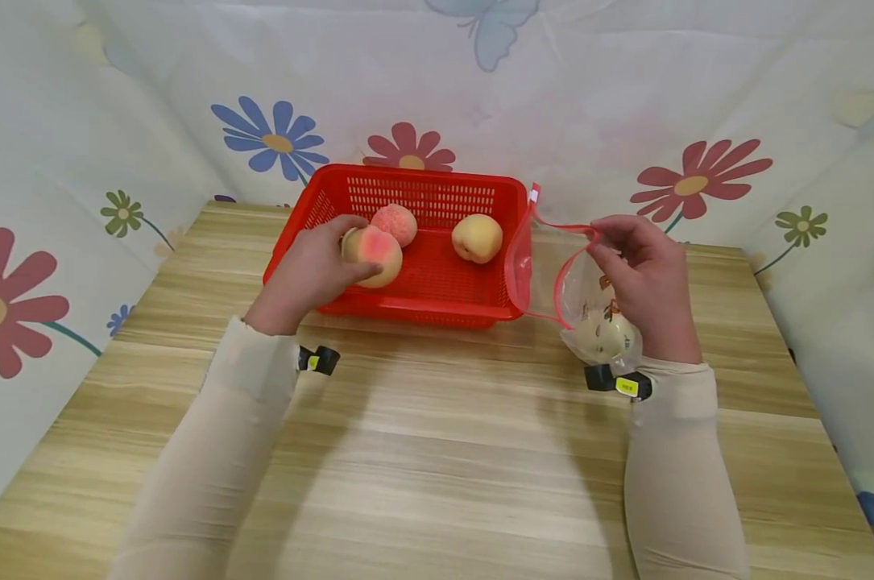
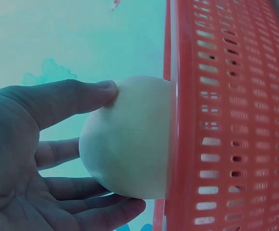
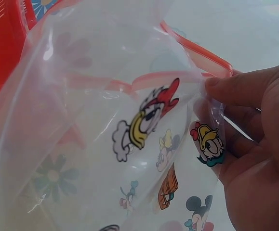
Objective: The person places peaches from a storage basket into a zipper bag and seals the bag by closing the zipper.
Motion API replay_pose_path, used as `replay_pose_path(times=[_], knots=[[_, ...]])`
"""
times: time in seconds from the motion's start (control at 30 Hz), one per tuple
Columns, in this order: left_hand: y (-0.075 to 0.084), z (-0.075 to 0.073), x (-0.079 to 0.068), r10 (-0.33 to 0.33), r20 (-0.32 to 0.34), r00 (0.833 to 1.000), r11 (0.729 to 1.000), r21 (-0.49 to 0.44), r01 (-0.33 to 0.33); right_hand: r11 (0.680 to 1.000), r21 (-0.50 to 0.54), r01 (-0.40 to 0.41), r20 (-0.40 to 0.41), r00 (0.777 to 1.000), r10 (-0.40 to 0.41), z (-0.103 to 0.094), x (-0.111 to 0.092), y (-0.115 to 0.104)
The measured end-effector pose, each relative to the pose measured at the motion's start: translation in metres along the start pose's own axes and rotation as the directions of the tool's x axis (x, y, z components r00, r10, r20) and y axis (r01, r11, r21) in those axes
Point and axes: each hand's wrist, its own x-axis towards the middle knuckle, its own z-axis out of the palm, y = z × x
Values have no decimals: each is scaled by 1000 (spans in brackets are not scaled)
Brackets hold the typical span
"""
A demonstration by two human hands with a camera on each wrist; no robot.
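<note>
My left hand grips a pale yellow peach with a pink blush, thumb on one side and fingers on the other. The peach is at the left part of a red plastic basket; in the left wrist view the basket's rim hides part of it. With thumb and fingers, my right hand pinches the red-edged mouth of a clear zip bag printed with cartoon characters. The bag's mouth gapes beside the basket's right end. A pale round fruit shows through the bag's lower part, below the right hand.
Inside the basket lie a pink peach at the back and a yellowish peach at the right. The basket stands on a wood-grain table, close to a flower-printed curtain behind it.
</note>
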Motion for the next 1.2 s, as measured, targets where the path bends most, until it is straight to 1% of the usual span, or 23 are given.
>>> replay_pose_path(times=[0.23,0.4,0.6,0.73,0.83,1.07,1.2], knots=[[5,3,-5,10,-25,1000,997,-71,-12,1000,6,10,0,1000,-10,0,-1,-2],[9,5,-9,33,-44,998,995,-94,-37,1000,5,15,-3,1000,-15,1,0,-1],[13,11,-12,59,-60,996,988,-138,-67,1000,8,21,-4,1000,-20,1,0,-1],[13,17,-13,95,-87,992,979,-171,-108,999,14,28,-4,1000,-28,1,-1,-2],[14,20,-14,108,-112,988,971,-203,-129,999,21,33,-4,999,-33,2,-1,-3],[22,27,-14,128,-167,978,946,-275,-171,999,23,34,-6,999,-34,2,-1,-3],[27,32,-14,160,-191,969,932,-295,-212,999,28,33,-7,999,-33,2,-1,-3]])
